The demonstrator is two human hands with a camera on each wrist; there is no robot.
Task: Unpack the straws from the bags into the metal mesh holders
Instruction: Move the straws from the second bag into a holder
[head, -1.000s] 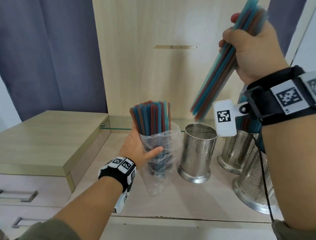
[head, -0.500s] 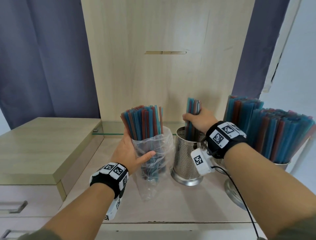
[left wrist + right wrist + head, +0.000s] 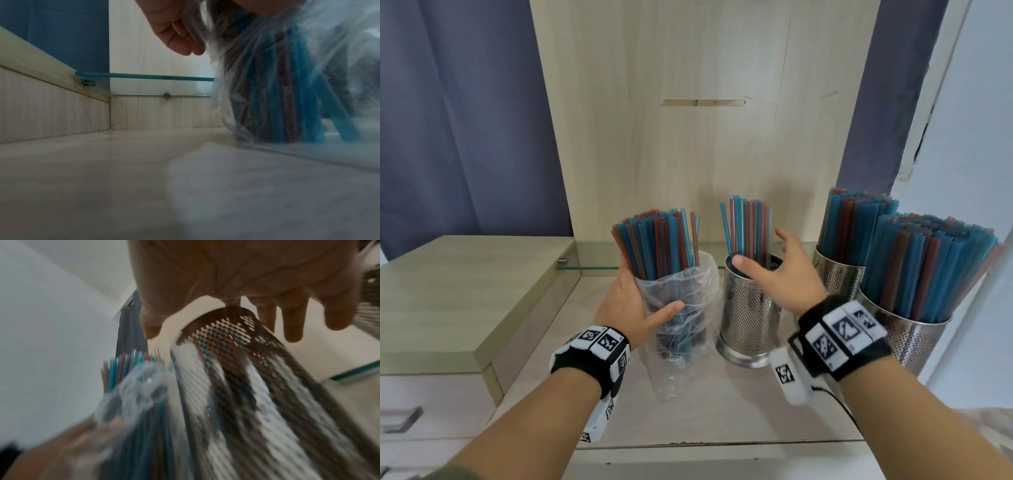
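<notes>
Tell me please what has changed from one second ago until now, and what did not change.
The right hand carried a bundle of straws down from high up into the middle mesh holder, then let go; it is now open beside them. Unchanged: the left hand keeps gripping the plastic bag of straws upright on the shelf, and the two full holders on the right stand as before.

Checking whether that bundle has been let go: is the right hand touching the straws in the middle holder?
Cannot tell. In the head view the open right hand overlaps the straws in the middle holder; no gap or contact shows. The right wrist view is blurred.
</notes>
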